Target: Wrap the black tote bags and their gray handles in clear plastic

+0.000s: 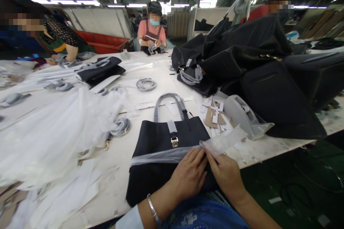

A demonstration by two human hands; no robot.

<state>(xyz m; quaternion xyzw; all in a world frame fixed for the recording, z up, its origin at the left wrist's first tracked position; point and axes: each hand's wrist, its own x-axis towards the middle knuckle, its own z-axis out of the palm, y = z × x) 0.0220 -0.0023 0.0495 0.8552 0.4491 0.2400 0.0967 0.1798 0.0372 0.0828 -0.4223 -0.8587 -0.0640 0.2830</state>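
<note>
A black handbag [150,134] lies in front of me on the table, its handle [169,96] wrapped in clear film and pointing away. Below its gold buckle [174,142], a clear plastic strip [158,156] runs across the front. My left hand [188,171] lies flat on the bag's right half, fingertips on the strip. At the bag's right edge, my right hand [225,171] pinches the strip, close against the left fingers. The loose end of the film [228,140] sticks out beyond them to the right.
Black bags [271,89] are heaped at the right, beside a translucent plastic holder [242,114] and paper scraps [215,114]. Plastic sheets [59,136] cover the left side. Coiled straps [120,127] lie nearby. One co-worker [152,32] works across the table, another [61,32] at the left.
</note>
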